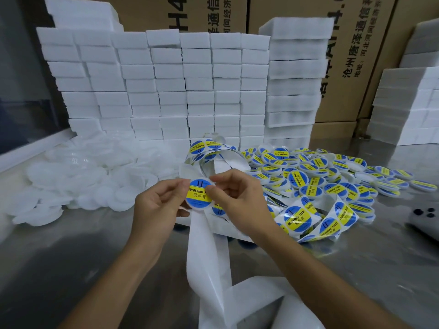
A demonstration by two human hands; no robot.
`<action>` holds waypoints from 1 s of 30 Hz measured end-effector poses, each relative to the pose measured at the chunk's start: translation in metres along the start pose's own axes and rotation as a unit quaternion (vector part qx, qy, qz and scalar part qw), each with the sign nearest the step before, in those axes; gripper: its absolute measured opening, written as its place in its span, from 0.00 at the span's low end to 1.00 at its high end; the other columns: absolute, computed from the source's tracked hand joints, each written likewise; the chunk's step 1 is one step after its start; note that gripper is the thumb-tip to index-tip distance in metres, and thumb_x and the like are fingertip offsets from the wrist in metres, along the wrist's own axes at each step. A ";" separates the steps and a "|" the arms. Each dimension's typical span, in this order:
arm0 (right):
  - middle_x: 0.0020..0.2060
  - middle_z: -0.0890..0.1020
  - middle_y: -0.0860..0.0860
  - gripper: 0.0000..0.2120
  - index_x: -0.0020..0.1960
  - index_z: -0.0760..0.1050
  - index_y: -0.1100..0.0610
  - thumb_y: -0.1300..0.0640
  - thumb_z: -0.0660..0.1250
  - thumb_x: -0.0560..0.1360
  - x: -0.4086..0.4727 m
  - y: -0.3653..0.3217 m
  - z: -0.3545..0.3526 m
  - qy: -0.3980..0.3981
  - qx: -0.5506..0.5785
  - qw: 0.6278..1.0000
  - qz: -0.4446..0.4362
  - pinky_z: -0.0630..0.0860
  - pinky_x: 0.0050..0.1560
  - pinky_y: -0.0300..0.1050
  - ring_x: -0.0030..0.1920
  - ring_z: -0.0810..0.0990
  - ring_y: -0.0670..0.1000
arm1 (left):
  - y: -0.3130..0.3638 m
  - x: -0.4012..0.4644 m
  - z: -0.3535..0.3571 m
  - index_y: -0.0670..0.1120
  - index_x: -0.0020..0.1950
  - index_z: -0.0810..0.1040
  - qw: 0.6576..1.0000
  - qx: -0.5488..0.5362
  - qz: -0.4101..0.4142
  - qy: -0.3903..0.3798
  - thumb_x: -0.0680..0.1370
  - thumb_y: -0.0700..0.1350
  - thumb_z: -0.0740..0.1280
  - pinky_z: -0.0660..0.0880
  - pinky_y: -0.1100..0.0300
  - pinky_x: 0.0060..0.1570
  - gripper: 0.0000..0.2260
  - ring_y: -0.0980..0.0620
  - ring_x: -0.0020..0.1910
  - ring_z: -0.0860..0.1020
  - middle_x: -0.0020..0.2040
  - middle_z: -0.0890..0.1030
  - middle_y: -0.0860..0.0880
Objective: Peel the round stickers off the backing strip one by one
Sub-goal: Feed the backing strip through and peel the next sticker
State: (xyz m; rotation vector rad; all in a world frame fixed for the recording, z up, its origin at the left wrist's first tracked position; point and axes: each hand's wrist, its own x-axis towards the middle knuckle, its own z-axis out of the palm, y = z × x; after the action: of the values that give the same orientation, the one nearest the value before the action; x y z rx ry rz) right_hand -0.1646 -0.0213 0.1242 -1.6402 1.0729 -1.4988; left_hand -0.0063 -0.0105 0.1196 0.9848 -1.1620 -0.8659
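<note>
Both your hands meet over the near middle of the steel table (95, 252). Your left hand (156, 205) curls its fingers round the left edge of a round sticker (198, 193), blue with a yellow band, which appears to sit on a white lid; whether it is fully pressed down cannot be told. Your right hand (237, 198) pinches the sticker's right edge between thumb and forefinger, the other fingers loosely curled behind.

The backing strip (209, 252) hangs bare from below your hands toward the near edge and coils there. Its loaded part (308, 214), stickers unpeeled, loops to the right and beyond your hands.

To do this step well, keep the pinch at the very rim, so that the printed face is not creased. Let the strip bend away sharply behind the sticker, so the edge lifts by itself. Draw the next one off slowly and low, not upward.

Labelled lids (308, 172) lie heaped at far right and plain white lids (90, 176) at far left. Stacked foam blocks (166, 86) stand behind them.
</note>
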 end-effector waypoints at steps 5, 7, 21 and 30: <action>0.37 0.84 0.50 0.05 0.45 0.81 0.55 0.64 0.69 0.75 0.020 -0.008 -0.033 0.102 0.024 0.994 0.041 0.77 0.32 0.36 0.30 0.79 0.43 | -0.006 0.001 -0.001 0.49 0.48 0.82 0.998 0.041 -0.050 -0.012 0.69 0.37 0.77 0.78 0.64 0.31 0.12 0.57 0.31 0.80 0.44 0.78 0.47; 0.39 0.83 0.52 0.08 0.46 0.82 0.55 0.66 0.66 0.76 0.033 -0.009 -0.056 0.164 0.058 0.982 0.071 0.78 0.33 0.37 0.32 0.79 0.45 | -0.010 0.002 -0.001 0.51 0.44 0.82 0.995 0.059 -0.078 -0.020 0.70 0.32 0.74 0.77 0.62 0.32 0.14 0.56 0.34 0.80 0.44 0.80 0.48; 0.67 0.74 0.64 0.22 0.69 0.67 0.68 0.67 0.61 0.75 0.118 0.036 -0.132 0.241 0.094 0.939 0.226 0.79 0.49 0.44 0.39 0.77 0.47 | -0.012 0.001 -0.003 0.56 0.39 0.86 0.992 0.054 -0.111 0.023 0.68 0.48 0.77 0.78 0.60 0.42 0.03 0.59 0.38 0.83 0.39 0.86 0.54; 0.48 0.77 0.56 0.07 0.52 0.78 0.62 0.66 0.62 0.78 0.104 0.030 -0.115 0.273 0.080 0.937 0.202 0.81 0.52 0.46 0.40 0.78 0.50 | 0.000 0.002 -0.002 0.48 0.35 0.85 0.972 -0.045 -0.231 -0.005 0.72 0.34 0.66 0.77 0.59 0.28 0.13 0.49 0.28 0.80 0.35 0.84 0.43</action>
State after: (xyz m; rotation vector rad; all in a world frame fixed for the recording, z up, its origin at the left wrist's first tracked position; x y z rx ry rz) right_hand -0.2819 -0.1213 0.1584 -0.8289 1.4292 -1.7363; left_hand -0.0038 -0.0118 0.1203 1.1992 -0.9022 -1.2819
